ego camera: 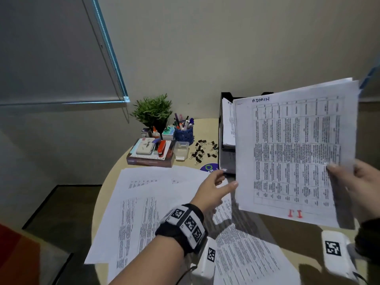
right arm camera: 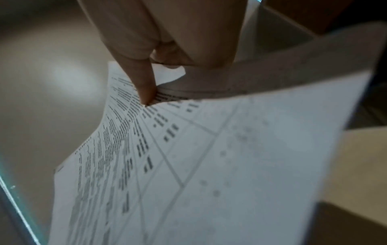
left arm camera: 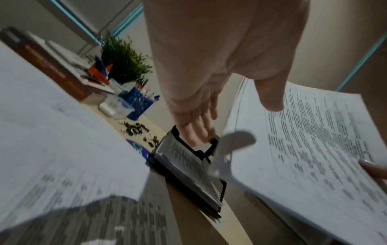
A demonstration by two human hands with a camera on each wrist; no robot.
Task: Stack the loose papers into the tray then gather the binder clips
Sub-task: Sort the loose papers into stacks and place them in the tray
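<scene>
While right hand point(ego camera: 357, 188) pinches papers point(ego camera: 287, 153) (aloft), left hand point(ego camera: 213, 188) hovers.

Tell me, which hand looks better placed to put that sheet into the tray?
The right hand, probably. It already pinches the ADMIN sheets, held up in front of the black paper tray. The left hand is open, holding nothing, over the loose papers on the table.

I see printed papers point(ego camera: 156, 204) loose on the table point(ego camera: 205, 124), one sheaf point(ego camera: 292, 153) raised before the black tray point(ego camera: 224, 161), clips point(ego camera: 202, 150) scattered left of it.
</scene>
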